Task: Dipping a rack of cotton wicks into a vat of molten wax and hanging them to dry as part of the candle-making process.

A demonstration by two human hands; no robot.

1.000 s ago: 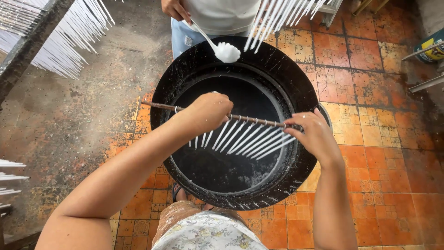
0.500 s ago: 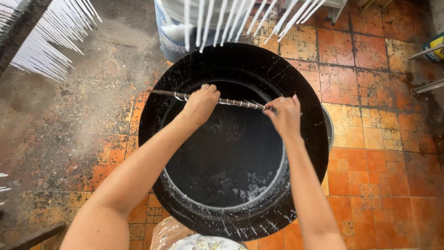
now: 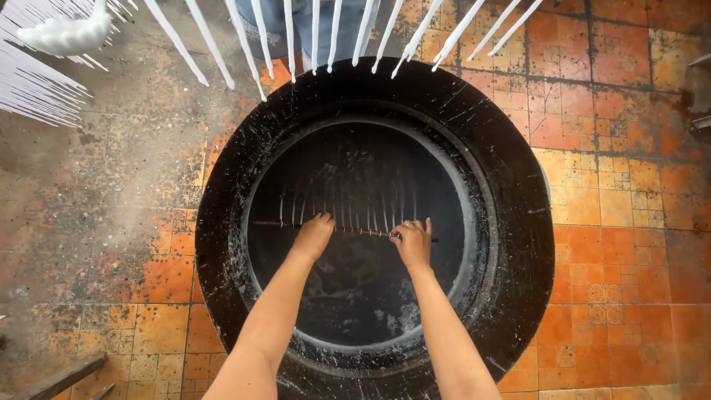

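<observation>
I have both hands down inside the big black vat [image 3: 518, 222] that fills the middle of the frame, each one wrapped around a thin rod [image 3: 348, 230] that lies level across the dark opening. My left hand [image 3: 313, 235] is closed over the rod left of centre, and my right hand [image 3: 413, 241] grips it a little further right, fingers [image 3: 404, 235] curled round it with the rod's end poking out past them. From the rod a row of thin white candles [image 3: 348, 207] hangs on short loops; they show only faintly against the dark, so I judge they are lowered into the liquid in the vat — though I cannot tell exactly how deep they sit. The dip itself, then, looks to be in hand, and by my reckoning what is left is drawing the row out again and letting it drain. The vat's broad rim is flecked with white splashes, and there is a pale patch on the surface near its lower edge. Along the top of the frame more white candles [image 3: 326, 37] hang from racks, and another bunch [image 3: 33, 81] fans out at the upper left with a white lump [image 3: 67, 33] above it. Around the vat lies a worn floor of orange tiles [image 3: 615, 222] — greyer and stained on the left. Another person's legs [image 3: 296, 30] show at the top centre behind the hanging candles.
</observation>
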